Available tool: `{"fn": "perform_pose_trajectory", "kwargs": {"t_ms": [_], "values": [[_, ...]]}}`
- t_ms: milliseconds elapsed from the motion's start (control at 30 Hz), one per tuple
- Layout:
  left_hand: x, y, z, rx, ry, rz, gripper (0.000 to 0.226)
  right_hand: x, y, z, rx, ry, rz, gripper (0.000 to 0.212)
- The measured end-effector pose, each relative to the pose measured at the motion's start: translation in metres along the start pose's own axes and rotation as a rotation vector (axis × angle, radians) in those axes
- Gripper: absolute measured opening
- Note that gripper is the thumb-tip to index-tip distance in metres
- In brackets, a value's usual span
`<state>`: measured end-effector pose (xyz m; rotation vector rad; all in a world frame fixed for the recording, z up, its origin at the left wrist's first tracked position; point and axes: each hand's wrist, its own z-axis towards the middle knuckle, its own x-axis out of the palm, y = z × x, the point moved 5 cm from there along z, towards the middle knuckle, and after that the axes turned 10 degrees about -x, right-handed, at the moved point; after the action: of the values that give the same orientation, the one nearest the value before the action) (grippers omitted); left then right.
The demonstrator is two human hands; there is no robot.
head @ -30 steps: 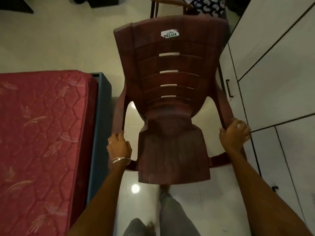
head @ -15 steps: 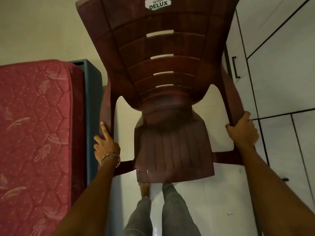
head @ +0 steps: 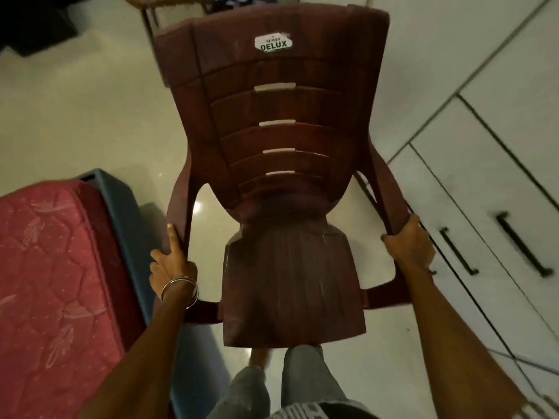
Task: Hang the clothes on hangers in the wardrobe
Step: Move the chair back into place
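Note:
A dark maroon plastic chair (head: 272, 122) with a white "DELUX" sticker on its backrest fills the centre of the head view, lifted off the floor with its seat toward me. My left hand (head: 171, 264), a bangle on the wrist, grips the chair's left armrest with the forefinger stretched along it. My right hand (head: 408, 243) is wrapped around the right armrest. The white wardrobe (head: 484, 164) with black bar handles runs along the right side, doors closed. No clothes or hangers show clearly.
A bed with a red quilted mattress (head: 45, 282) in a blue frame (head: 127, 225) stands at the left. Pale glossy floor tiles (head: 90, 110) spread beyond. Another chair frame holding patterned fabric (head: 169, 4) sits at the top. My legs are below the chair.
The chair has shifted forward and away from the bed, and the view has swung so the wardrobe handles come closer at the right. Both hands stay on the armrests.

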<state>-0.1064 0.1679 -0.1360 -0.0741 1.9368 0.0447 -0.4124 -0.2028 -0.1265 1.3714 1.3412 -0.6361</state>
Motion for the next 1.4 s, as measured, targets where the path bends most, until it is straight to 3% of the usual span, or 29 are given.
{"fn": "perform_pose_trajectory", "kwargs": {"t_ms": [433, 800, 1067, 1400], "values": [[-0.035, -0.089, -0.143, 0.794, -0.044, 0.078, 0.101, -0.06, -0.195, -0.321, 0.645, -0.376, 0.24, 0.067], [0.055, -0.155, -0.401, 1.465, 0.053, 0.32, 0.104, -0.038, -0.3, -0.597, 1.297, -0.647, 0.395, 0.064], [0.148, -0.117, -0.623, 1.932, 0.106, 0.52, 0.104, 0.007, -0.326, -0.767, 1.745, -0.811, 0.519, 0.055], [0.236, -0.025, -0.852, 2.345, 0.066, 0.64, 0.105, 0.051, -0.359, -0.894, 2.086, -0.948, 0.67, 0.06]]}}
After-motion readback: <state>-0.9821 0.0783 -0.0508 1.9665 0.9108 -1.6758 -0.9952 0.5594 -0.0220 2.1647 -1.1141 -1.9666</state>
